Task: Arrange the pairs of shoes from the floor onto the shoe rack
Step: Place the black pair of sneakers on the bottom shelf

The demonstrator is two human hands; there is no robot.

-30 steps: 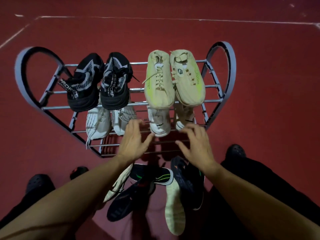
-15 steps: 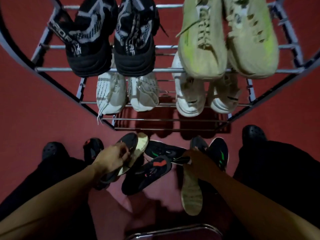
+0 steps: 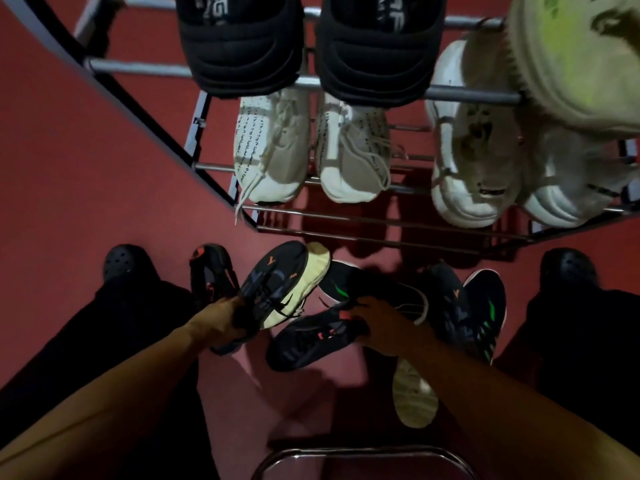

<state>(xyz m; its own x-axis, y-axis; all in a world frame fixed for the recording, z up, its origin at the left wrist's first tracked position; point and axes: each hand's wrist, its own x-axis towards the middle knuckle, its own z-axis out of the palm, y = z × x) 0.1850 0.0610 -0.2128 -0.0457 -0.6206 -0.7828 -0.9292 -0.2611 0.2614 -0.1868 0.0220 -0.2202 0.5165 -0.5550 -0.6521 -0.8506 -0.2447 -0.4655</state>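
Note:
Several dark sneakers lie in a heap on the red floor in front of the metal shoe rack (image 3: 363,218). My left hand (image 3: 221,317) grips a dark sneaker with an orange mark and a pale sole (image 3: 277,289), tilted on its side. My right hand (image 3: 384,323) grips another dark sneaker with red accents (image 3: 311,341). A black shoe with a green mark (image 3: 377,289) lies behind it. On the rack's upper tier sit a black pair (image 3: 304,46) and a beige-green shoe (image 3: 571,57). The lower tier holds two white pairs (image 3: 311,150) (image 3: 485,168).
More dark shoes lie at the right (image 3: 478,313), one with green stripes, and one sole-up (image 3: 414,393). A dark shoe with orange marks (image 3: 211,275) lies at the left. My black clogs (image 3: 123,265) (image 3: 568,271) flank the heap. A chrome stool rim (image 3: 363,455) sits below.
The camera has dropped closer to the floor and rack. My right hand moved left from the sole-up shoe onto the red-accented sneaker. My left hand keeps hold of the pale-soled sneaker.

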